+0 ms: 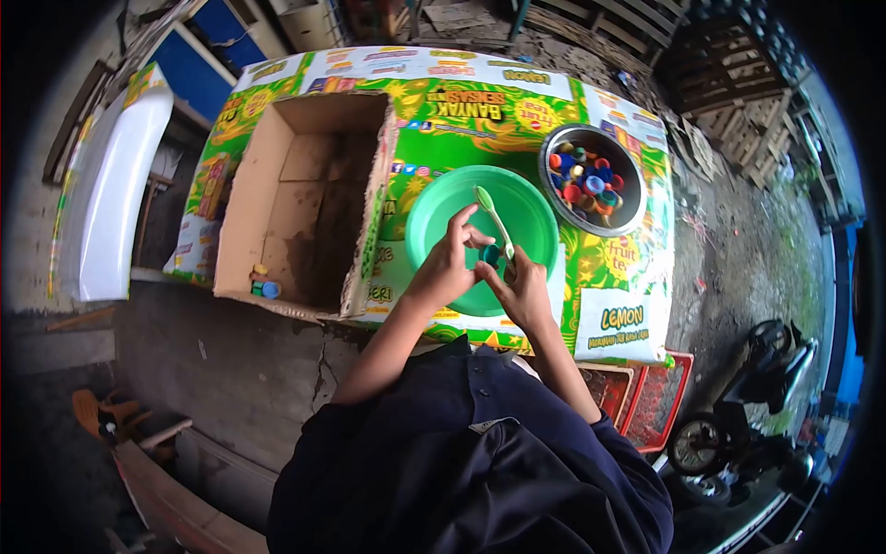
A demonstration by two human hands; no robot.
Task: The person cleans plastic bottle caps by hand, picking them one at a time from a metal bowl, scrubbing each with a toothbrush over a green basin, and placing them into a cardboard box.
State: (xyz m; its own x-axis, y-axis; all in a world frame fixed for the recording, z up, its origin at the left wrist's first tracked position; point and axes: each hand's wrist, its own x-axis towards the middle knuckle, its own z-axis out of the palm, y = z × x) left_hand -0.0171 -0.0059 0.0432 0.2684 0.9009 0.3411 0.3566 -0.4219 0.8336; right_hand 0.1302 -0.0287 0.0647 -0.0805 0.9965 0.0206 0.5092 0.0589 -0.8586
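Note:
Over the green basin, my left hand has its fingers curled around the side of a dark green cap. My right hand holds a green-and-white toothbrush, bristle end pointing away from me, and its thumb reaches toward the same cap. The two hands nearly meet at the cap. To the right of the basin stands a metal bowl with many coloured bottle caps. A few caps lie in the near left corner of the cardboard box.
A patterned plastic cover lies over the table. The open cardboard box takes up its left side, walls raised. Beyond the near right edge is a red crate. A motorcycle stands farther right, and wooden pallets are at the back right.

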